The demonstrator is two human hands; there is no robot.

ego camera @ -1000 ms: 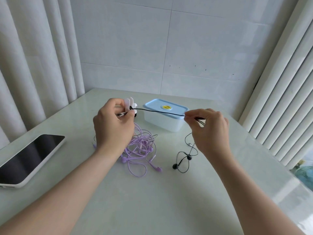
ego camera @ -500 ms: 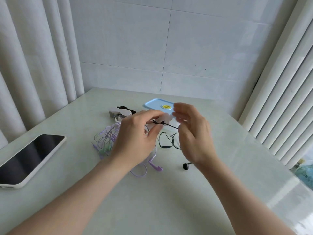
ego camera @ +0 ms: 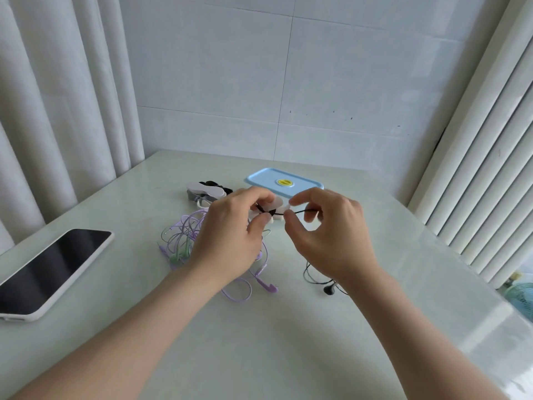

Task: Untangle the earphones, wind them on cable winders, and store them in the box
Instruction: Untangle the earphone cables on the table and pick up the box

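Head view. Holds a white cable winder in the left hand, thumb and fingers curled round it, above the table and just in front of the box. Pinches the black earphone cable between thumb and forefinger of the right hand, just right of the winder, with the short stretch between the two hands taut. Has the rest of that cable dropping behind the right wrist to the table, ending in loose loops and a black earbud lying flat. Has the purple earphones in a tangled heap on the table, under and left of the left hand, with a pale green piece mixed in at the heap's left edge. Shows the box shut under its blue lid, a yellow sticker on top, toward the far side of the table. Shows spare winders, white, grey and black, piled just left of the box. Shows a dark-screened phone in a pale case near the left table edge, well apart from the cables.
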